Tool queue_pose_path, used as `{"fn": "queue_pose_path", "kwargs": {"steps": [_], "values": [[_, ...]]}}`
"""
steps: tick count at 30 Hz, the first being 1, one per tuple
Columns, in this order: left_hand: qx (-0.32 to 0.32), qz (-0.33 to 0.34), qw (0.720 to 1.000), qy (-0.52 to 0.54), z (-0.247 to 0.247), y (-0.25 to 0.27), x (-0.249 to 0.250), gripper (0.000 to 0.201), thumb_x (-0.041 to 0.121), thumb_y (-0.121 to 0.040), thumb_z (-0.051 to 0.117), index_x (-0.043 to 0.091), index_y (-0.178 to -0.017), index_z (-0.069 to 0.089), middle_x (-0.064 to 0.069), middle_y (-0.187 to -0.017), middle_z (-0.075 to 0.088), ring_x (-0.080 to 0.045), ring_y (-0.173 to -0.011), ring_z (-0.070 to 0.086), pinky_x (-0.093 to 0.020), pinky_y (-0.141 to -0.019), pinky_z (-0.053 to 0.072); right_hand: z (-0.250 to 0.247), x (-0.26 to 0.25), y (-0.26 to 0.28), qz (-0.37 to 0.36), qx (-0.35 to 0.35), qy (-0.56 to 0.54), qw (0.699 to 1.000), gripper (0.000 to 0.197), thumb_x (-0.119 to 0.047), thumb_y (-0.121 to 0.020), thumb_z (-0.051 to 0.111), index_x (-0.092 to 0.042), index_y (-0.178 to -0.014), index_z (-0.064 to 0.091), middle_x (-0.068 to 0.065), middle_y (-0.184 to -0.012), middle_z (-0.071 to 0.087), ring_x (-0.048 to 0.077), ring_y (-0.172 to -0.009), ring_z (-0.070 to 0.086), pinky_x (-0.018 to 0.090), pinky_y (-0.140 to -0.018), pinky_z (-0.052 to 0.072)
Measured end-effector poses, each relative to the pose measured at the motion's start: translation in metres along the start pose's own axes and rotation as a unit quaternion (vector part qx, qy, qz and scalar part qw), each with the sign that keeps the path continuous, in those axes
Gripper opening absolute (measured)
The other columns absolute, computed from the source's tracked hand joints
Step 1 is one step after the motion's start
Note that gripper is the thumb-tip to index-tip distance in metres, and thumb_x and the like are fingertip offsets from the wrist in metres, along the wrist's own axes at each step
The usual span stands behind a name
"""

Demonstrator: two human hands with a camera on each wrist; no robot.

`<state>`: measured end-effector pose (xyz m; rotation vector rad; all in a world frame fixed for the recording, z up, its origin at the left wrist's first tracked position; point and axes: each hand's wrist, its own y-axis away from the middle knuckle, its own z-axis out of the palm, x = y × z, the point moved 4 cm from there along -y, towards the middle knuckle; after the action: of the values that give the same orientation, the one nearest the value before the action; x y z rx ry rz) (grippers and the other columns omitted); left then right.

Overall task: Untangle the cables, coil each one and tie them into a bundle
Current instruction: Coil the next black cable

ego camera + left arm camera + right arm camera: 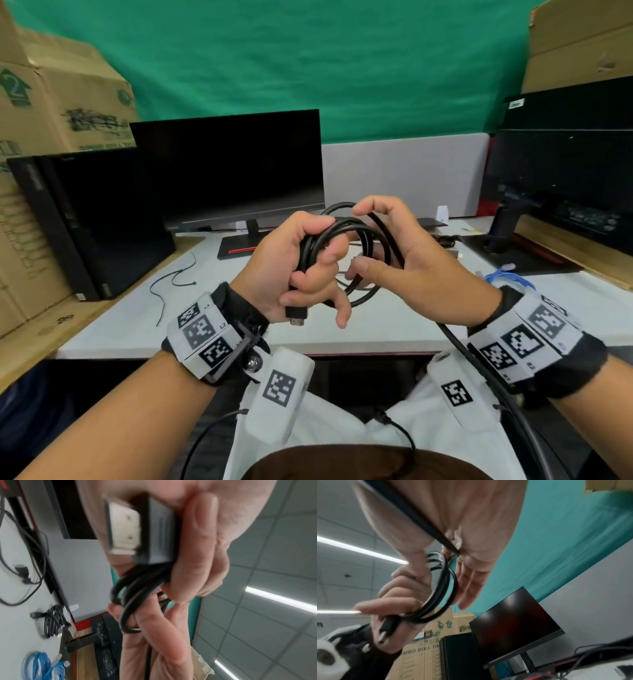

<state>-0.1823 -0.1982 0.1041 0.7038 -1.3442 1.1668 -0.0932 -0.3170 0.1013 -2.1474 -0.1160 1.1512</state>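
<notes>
Above the near edge of the desk, my left hand point(315, 274) grips a coil of black cable point(349, 224). Its fingers wrap the gathered loops point(130, 588), and the metal-tipped plug point(295, 314) sticks out below the fist. My right hand point(356, 240) is at the coil's right side, its index finger hooked over the top strand. The free length of cable point(479, 370) runs down across that palm point(419, 513) and off past the wrist. In the right wrist view the loops point(440, 595) hang between both hands. A blue cable point(507, 277) lies coiled on the desk at right.
Thin black ties point(171, 281) lie on the white desk point(205, 325) at left. A monitor point(229, 171) and a black tower point(85, 222) stand behind, another monitor point(565, 178) at right, cardboard boxes point(51, 102) at the sides. A tied black bundle point(51, 622) rests near the divider.
</notes>
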Motion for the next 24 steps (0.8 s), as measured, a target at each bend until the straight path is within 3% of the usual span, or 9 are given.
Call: {"fn": "queue_pose_path", "kwargs": {"steps": [2,7,9,11,14,17,20,22,24], "values": [[0.065,0.007,0.997,-0.046,-0.006,0.0,0.001,0.044,0.035,-0.098,0.028,0.013,-0.066,0.049,0.006,-0.038,0.027,-0.014,-0.027,0.019,-0.041,-0.062,0.056,0.0,0.002,0.001,0.004,0.017,-0.022,1.0,0.035,-0.009,-0.098,0.051,-0.027,-0.127,0.044,0.005,-0.089,0.061,0.029,-0.078,0.066,0.044,-0.073,0.059],[0.275,0.062,0.936,-0.21,-0.018,-0.005,0.003,0.033,0.033,-0.103,0.048,0.015,-0.075,0.048,0.005,-0.048,0.025,-0.013,-0.032,0.021,-0.036,-0.05,0.054,0.003,0.004,-0.003,-0.007,0.074,0.042,0.996,0.024,-0.009,-0.103,0.046,-0.025,-0.121,0.051,-0.007,-0.067,0.053,0.019,-0.059,0.062,0.035,-0.055,0.055],[0.288,0.083,0.924,-0.24,-0.019,-0.005,0.003,0.029,0.031,-0.102,0.054,0.015,-0.078,0.051,0.007,-0.049,0.027,-0.011,-0.034,0.021,-0.034,-0.047,0.051,0.002,0.005,-0.002,-0.008,0.071,0.068,0.995,0.023,-0.01,-0.103,0.047,-0.022,-0.122,0.052,-0.007,-0.07,0.059,0.021,-0.061,0.063,0.032,-0.063,0.054],[0.281,0.08,0.931,-0.218,-0.019,-0.003,0.001,0.033,0.033,-0.103,0.052,0.015,-0.076,0.05,0.006,-0.048,0.024,-0.012,-0.034,0.018,-0.033,-0.046,0.05,0.001,0.005,-0.003,0.008,0.054,0.082,0.995,0.023,-0.011,-0.103,0.049,-0.02,-0.123,0.051,-0.001,-0.084,0.064,0.02,-0.067,0.066,0.032,-0.067,0.056],[0.275,0.058,0.947,-0.158,-0.017,-0.003,0.001,0.04,0.038,-0.103,0.048,0.015,-0.07,0.051,0.003,-0.046,0.019,-0.015,-0.033,0.013,-0.033,-0.046,0.048,0.0,0.005,-0.002,0.035,0.058,0.156,0.985,0.013,-0.016,-0.102,0.051,-0.022,-0.112,0.056,0.003,-0.091,0.061,0.011,-0.073,0.066,0.028,-0.054,0.057],[0.289,0.054,0.934,-0.203,-0.014,-0.004,0.005,0.042,0.037,-0.1,0.049,0.017,-0.062,0.053,0.001,-0.046,0.02,-0.017,-0.034,0.014,-0.029,-0.042,0.042,0.002,0.004,0.0,0.056,0.056,0.23,0.97,0.02,-0.025,-0.103,0.046,-0.011,-0.105,0.06,0.005,-0.092,0.061,0.014,-0.081,0.064,0.04,-0.066,0.057],[0.308,0.06,0.929,-0.196,-0.013,-0.004,0.008,0.04,0.032,-0.101,0.048,0.012,-0.067,0.056,0.0,-0.046,0.022,-0.017,-0.034,0.015,-0.025,-0.04,0.036,0.005,0.002,0.0,0.083,0.009,0.087,0.993,0.038,-0.036,-0.099,0.04,-0.005,-0.111,0.061,0.014,-0.1,0.066,0.02,-0.092,0.07,0.041,-0.085,0.055],[0.298,0.076,0.929,-0.206,-0.011,-0.004,0.01,0.037,0.034,-0.102,0.05,0.01,-0.075,0.056,0.0,-0.048,0.027,-0.015,-0.034,0.019,-0.022,-0.04,0.031,0.006,0.0,-0.001,0.101,-0.005,-0.022,0.995,0.039,-0.034,-0.099,0.04,-0.003,-0.111,0.06,0.023,-0.104,0.066,0.031,-0.097,0.071,0.046,-0.088,0.054],[0.284,0.095,0.923,-0.242,-0.008,-0.005,0.011,0.034,0.039,-0.097,0.059,0.007,-0.088,0.055,-0.001,-0.051,0.04,-0.014,-0.034,0.028,-0.018,-0.037,0.028,0.005,0.001,0.0,0.104,-0.019,-0.051,0.993,0.037,-0.03,-0.103,0.04,0.0,-0.107,0.06,0.026,-0.104,0.068,0.036,-0.098,0.071,0.05,-0.09,0.052]]}}
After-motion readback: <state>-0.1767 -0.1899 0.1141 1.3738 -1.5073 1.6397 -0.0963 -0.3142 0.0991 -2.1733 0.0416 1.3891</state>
